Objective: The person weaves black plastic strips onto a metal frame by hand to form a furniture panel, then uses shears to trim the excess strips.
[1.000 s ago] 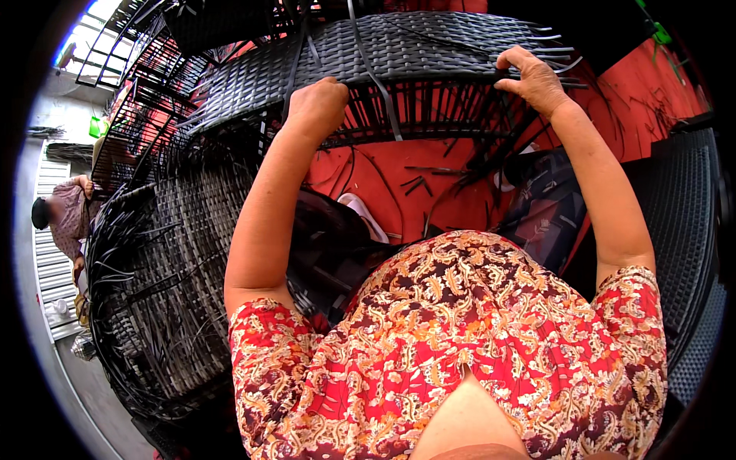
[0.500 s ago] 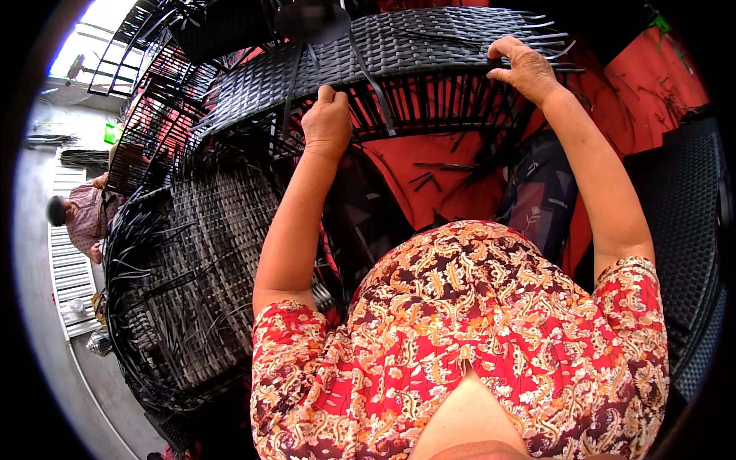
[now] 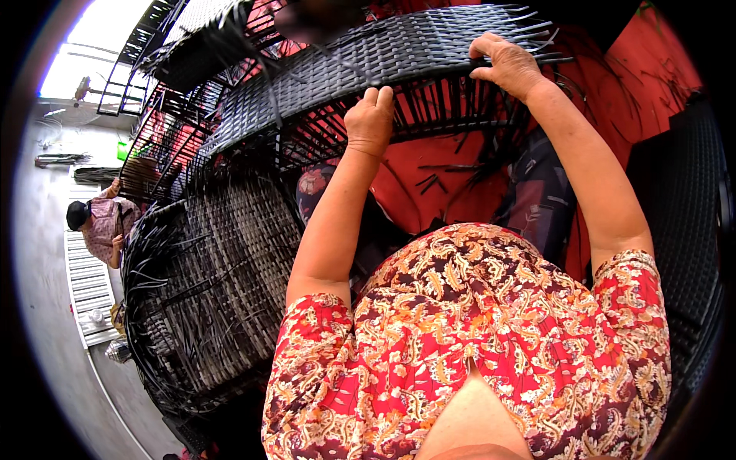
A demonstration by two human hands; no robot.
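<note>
A long curved panel (image 3: 330, 73) of dark grey plastic wicker stretches across the far side over a black slatted frame (image 3: 437, 103). At its near edge my left hand (image 3: 369, 126) is closed in a fist, fingertips pressed together. Whatever it pinches is hidden; a blurred strip passes just above it. My right hand (image 3: 507, 69) grips the panel near its right end, fingers over the top and thumb beneath the edge. Loose strip ends (image 3: 540, 34) stick out beyond that hand.
A large round weave (image 3: 222, 284) with loose strands lies at my left. Bare black frames (image 3: 165, 146) stand behind it. Strip offcuts (image 3: 441, 180) lie on the red floor covering (image 3: 418, 199). Dark woven pieces (image 3: 675, 222) are at right. Another person (image 3: 107, 226) works at far left.
My left hand has slid right along the panel's near edge, closer to my right hand. My right hand keeps its hold, and the view has shifted slightly.
</note>
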